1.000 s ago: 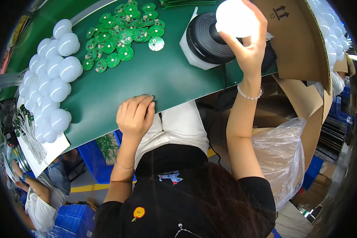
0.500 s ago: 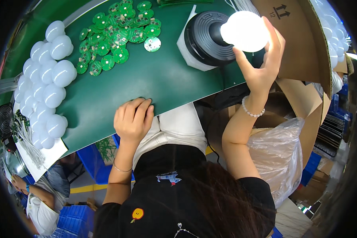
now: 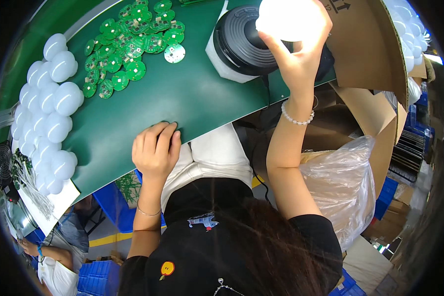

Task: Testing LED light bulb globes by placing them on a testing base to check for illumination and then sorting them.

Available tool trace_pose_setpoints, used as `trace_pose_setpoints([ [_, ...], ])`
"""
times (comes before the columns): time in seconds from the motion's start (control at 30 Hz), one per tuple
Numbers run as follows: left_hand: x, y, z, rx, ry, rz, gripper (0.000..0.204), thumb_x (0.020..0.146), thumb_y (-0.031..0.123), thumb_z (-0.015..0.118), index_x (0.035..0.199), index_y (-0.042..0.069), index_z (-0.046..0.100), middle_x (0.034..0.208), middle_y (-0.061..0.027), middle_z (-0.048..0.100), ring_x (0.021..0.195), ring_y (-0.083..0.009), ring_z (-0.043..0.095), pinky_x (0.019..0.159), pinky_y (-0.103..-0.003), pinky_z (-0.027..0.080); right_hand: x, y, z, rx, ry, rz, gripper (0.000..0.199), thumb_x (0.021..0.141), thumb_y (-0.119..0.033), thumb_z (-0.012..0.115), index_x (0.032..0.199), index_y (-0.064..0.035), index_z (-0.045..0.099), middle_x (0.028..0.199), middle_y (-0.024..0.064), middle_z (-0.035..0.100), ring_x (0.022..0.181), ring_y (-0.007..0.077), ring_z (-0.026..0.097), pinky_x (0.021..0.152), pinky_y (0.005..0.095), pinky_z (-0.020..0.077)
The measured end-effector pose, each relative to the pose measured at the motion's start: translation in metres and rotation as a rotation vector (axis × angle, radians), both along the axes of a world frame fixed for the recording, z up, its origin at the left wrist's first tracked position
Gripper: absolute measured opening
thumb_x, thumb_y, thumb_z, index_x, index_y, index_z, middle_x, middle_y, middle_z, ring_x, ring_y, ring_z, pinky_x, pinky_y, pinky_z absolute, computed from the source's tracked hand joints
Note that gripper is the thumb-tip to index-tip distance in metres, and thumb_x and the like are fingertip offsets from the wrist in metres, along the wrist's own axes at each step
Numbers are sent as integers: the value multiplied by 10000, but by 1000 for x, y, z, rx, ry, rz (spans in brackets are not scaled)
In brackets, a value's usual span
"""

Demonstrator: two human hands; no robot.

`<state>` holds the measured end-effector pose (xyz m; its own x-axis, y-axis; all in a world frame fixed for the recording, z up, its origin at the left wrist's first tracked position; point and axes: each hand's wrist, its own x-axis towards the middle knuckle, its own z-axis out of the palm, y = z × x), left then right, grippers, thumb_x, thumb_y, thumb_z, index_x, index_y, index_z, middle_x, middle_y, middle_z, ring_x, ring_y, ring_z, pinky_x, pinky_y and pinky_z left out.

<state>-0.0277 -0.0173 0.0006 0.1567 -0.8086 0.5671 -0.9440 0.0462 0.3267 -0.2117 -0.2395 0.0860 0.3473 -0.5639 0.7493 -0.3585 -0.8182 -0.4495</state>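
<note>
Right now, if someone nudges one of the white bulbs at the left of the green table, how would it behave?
The white bulbs look rounded and smooth, so one would probably roll or slide on the green table. They seem to be hollow plastic domes, so likely light. Packed touching each other, a pushed one would likely shove its neighbours.

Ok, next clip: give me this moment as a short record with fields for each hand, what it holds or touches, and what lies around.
right hand: raised over the round black fixture, grip closed around a glowing white bulb
left hand: resting, fingers curled, on the near edge of the green table, holding nothing
on table, far side: pile of round green circuit boards
on table, left: cluster of unlit white bulbs
right of person: open cardboard box, clear plastic bag
</note>
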Motion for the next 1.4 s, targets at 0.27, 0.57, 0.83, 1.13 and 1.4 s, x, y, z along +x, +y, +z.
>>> trace_pose_setpoints([
  [0.27,0,-1,2,-8,-6,-22,128,733,110,727,858,99,699,878,-22,649,765,-209,603,667,-322,476,-4,0,0,38,-50,38,539,705,-21,757,1202,33,556,1176,180,576,1125,288,543,985,405,409],
  [0.57,-1,-1,4,-3,2,-26,114,742,104,723,852,89,696,870,-32,650,756,-216,601,661,-325,475,-23,11,-5,37,9,-20,646,709,-34,757,1291,42,487,1253,183,529,1183,287,514,1018,391,402],
  [0.83,0,-1,1,-17,-28,-13,150,717,130,729,864,122,700,881,0,646,758,-185,597,668,-311,474,-21,7,-11,60,-47,83,690,749,-37,752,1353,42,426,1327,160,441,1273,256,444,1064,375,394],
  [1.13,0,-1,1,-16,-32,-11,136,725,129,726,858,114,699,874,-7,645,758,-195,599,668,-315,475,-16,8,-6,20,-22,60,684,733,-42,749,1337,48,443,1336,183,459,1263,279,458,1056,381,386],
  [1.4,-1,-1,3,-5,-11,-13,111,742,120,720,848,97,698,870,-25,650,765,-216,602,676,-326,482,-12,5,-3,6,-11,58,679,718,-46,747,1324,52,458,1344,203,475,1255,299,471,1050,387,380],
])
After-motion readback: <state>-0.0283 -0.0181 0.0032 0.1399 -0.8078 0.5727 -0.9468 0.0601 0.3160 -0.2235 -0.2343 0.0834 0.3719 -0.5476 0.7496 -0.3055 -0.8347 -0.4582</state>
